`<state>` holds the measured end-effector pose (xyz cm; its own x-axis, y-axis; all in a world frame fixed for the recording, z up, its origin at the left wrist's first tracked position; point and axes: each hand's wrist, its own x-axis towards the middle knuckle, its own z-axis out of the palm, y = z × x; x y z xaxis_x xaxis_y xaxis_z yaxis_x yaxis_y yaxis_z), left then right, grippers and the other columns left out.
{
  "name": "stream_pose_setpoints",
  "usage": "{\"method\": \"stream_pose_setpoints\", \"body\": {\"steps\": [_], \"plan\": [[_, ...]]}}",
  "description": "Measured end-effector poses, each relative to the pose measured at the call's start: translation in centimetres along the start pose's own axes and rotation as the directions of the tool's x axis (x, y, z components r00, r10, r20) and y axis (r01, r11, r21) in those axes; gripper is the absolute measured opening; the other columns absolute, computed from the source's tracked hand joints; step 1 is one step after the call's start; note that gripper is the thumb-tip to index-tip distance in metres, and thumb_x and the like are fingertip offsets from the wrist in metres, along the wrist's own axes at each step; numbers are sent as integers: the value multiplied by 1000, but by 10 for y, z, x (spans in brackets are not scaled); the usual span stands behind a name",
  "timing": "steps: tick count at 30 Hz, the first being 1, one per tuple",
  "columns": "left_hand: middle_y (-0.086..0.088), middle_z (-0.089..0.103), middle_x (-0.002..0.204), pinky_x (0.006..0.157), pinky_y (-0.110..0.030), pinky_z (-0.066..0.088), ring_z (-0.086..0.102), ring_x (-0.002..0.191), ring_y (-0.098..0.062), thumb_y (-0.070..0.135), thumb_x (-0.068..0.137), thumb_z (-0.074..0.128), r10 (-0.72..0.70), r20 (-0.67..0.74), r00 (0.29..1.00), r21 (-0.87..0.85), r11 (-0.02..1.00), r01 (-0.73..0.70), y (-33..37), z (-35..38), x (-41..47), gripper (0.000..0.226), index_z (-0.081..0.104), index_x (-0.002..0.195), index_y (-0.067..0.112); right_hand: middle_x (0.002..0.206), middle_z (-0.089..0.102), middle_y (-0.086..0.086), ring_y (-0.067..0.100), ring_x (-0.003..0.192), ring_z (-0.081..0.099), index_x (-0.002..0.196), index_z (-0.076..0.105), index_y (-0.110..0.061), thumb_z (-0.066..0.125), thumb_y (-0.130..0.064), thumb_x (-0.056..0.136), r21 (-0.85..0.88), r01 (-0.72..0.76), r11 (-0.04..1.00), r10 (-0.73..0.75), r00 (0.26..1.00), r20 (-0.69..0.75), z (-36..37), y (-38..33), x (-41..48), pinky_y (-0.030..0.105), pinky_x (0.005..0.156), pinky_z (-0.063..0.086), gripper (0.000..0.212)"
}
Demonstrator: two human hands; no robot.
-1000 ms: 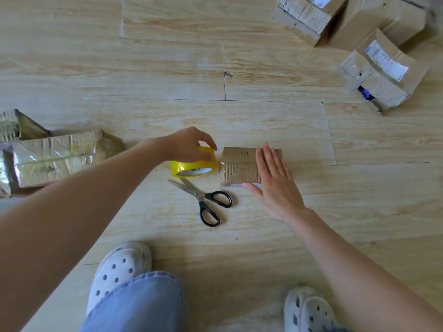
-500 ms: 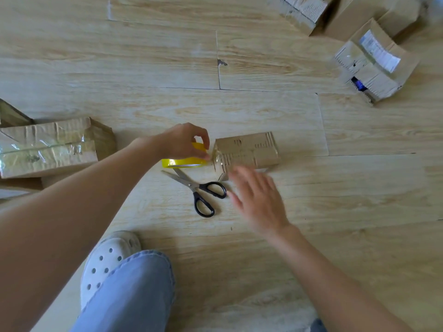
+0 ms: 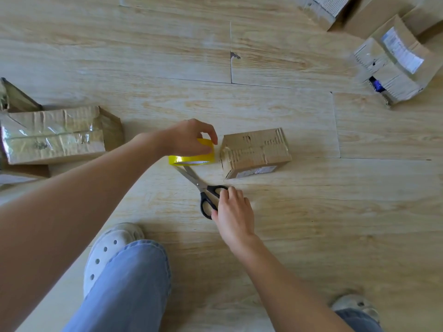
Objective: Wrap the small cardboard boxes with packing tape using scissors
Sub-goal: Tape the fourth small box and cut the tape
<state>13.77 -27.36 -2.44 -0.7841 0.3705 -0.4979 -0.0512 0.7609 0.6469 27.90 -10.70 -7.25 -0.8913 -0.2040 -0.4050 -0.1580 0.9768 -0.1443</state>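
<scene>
A pale wood-plank floor is seen under everything. The small cardboard box is set on it near the middle of the view, and shiny clear tape is seen over its left end. A leg in blue jeans and a white perforated shoe are seen below and left of that box. A larger crumpled box, covered in glossy tape, is laid well to its left. A cluster of labelled boxes is found well above and to its right.

The left hand is held just left of the box, with its fingers curled round the yellow tape roll. The roll is kept close beside the box's left end. The right hand is placed below the box, and its fingers are curled over the black handles of the scissors. These lie on the floor with blades closed and tips pointed under the roll.
</scene>
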Motion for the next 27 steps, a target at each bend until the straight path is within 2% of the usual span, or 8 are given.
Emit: {"method": "stream_pose_setpoints", "body": {"steps": [3,7,10,12,14,17,21,27], "plan": [[21,50,85,62,-15,34,47,76,6,26,87,59,-3,6,1000,5,1000,3,-1,0,-1,19,62,102,38,114,56,7,22,105,55,120,48,-6,56,-37,95,51,-113,992,110,992,69,-5,1,-9,30,81,45,40],[20,50,85,62,-16,36,48,75,3,25,87,60,-25,-4,1000,-29,999,25,-5,-3,-4,21,63,103,38,83,57,-8,14,76,55,91,49,-19,73,-40,79,412,-350,841,215,916,338,-12,17,-37,21,54,38,34],[20,48,86,63,-17,37,48,77,5,23,86,61,-38,-19,999,-57,998,37,-5,-3,-5,21,63,103,37,80,60,-4,13,74,59,85,54,-17,80,-57,66,657,-476,584,167,863,476,-16,22,-56,30,67,52,51],[19,48,86,65,-20,38,47,78,5,22,86,61,-46,-20,999,-62,997,44,-4,-3,-5,21,64,102,35,90,62,4,17,83,64,91,55,-13,69,-69,70,710,-512,483,123,843,524,-20,19,-61,42,79,57,61],[19,48,85,71,-24,39,47,77,3,23,86,61,-50,-21,999,-68,996,48,-5,-2,-5,19,63,101,35,93,60,2,12,78,65,96,55,-15,55,-79,68,736,-520,434,72,834,546,-26,15,-60,35,71,59,69],[20,47,85,75,-26,38,45,77,4,25,86,61,-52,-15,999,-67,996,51,-6,-1,-5,18,62,100,38,90,57,1,5,68,62,102,56,-14,55,-82,61,812,-493,312,21,858,513,-34,11,-48,24,60,55,79],[16,52,86,64,-21,38,46,77,6,28,85,63,-66,10,998,-63,996,67,-9,1,-7,18,63,98,40,87,56,-3,1,55,61,94,58,-4,56,-80,66,837,-445,318,24,886,463,-42,11,-24,32,64,58,82],[18,49,87,69,-24,38,51,86,-7,25,82,65,-63,11,998,-83,995,64,-11,5,-5,17,63,92,39,62,53,-4,1,51,54,87,57,-5,59,-63,82,849,-395,352,47,913,405,-53,11,-9,25,50,50,59]]}}
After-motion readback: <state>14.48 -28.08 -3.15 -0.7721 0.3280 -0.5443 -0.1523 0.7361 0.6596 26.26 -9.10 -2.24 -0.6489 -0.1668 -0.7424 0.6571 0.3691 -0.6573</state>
